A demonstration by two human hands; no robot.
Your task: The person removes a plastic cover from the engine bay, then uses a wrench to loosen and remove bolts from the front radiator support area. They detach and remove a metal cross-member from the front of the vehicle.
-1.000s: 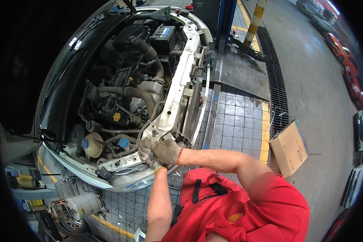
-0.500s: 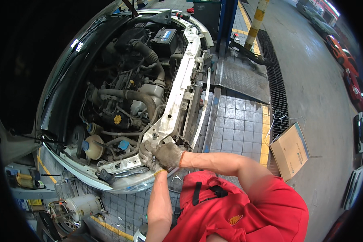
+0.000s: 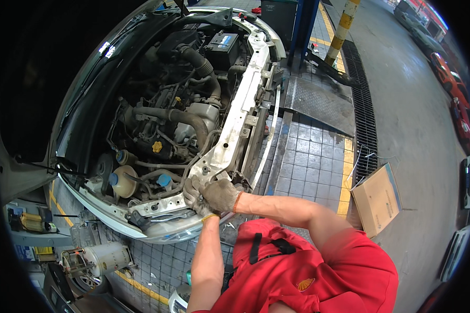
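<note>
Both my hands wear grey-beige work gloves and meet at the near front corner of a car's open engine bay. My left hand lies against the white radiator support panel, its fingers curled near the headlight. Close against it on the right, my right hand is closed, its fingers bent toward the left hand. Whatever lies between the hands is hidden by the gloves. Beside them are a blue cap and a pale coolant tank.
A battery and hoses fill the engine bay. To my right stands an opened cardboard box beside a floor grate. A striped post rises farther off. At lower left is a white cylindrical tank.
The whole view has shifted slightly, with the car sitting a little farther right and up. My hands stay together at the same corner, with little change in their grip.
</note>
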